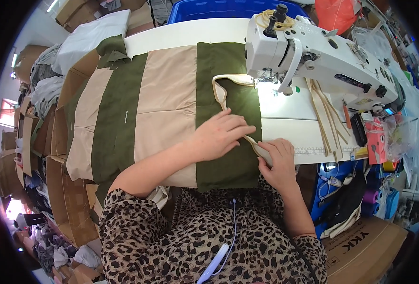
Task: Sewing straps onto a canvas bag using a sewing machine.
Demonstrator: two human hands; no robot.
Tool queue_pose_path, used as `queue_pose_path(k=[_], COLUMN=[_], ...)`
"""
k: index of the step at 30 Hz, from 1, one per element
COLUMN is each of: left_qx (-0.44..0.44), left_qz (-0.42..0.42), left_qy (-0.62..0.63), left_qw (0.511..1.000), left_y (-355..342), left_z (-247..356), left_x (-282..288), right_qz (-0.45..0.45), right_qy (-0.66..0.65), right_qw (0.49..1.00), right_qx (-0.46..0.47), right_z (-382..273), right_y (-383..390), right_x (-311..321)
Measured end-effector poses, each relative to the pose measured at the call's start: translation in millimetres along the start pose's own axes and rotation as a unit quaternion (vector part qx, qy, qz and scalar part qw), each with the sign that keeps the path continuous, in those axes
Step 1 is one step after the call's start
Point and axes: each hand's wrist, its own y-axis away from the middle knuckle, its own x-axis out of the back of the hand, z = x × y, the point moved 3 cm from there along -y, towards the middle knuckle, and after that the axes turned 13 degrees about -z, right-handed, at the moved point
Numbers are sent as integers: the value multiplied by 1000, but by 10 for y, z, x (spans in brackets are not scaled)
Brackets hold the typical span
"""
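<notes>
A cream strap with tan edges loops from under the sewing machine's needle area across a panel of green and beige stripes. Over the dark green stripe, my left hand bends round the strap, its index finger and thumb on it; part of the strap is hidden beneath. At the panel's right edge, my right hand pinches the same strap between thumb and fingers. The white sewing machine stands beyond my hands to the right, its lamp lighting the needle area.
Several loose cream and tan strips lie on the white table right of the needle. Behind it is a blue bin. Cardboard boxes border the left side; another carton sits at lower right.
</notes>
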Motion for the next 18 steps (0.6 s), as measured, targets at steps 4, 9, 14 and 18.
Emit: queue_pose_path(k=[4, 9, 14, 18], left_qx=[-23, -52, -100, -68], left_qz=[-13, 7, 5, -75], left_qy=[-10, -9, 10, -1], left_qw=[1000, 999, 995, 995], left_y=[-74, -143, -42, 158], left_z=[141, 179, 96, -22], left_x=[-214, -96, 15, 256], right_qz=[-4, 4, -32, -44], right_qy=[-27, -234, -142, -89], right_qw=[999, 967, 987, 994], right_qx=[-39, -98, -68, -39], right_z=[2, -85, -327, -100], right_y=[-21, 52, 3, 181], right_x=[-16, 95, 445, 622])
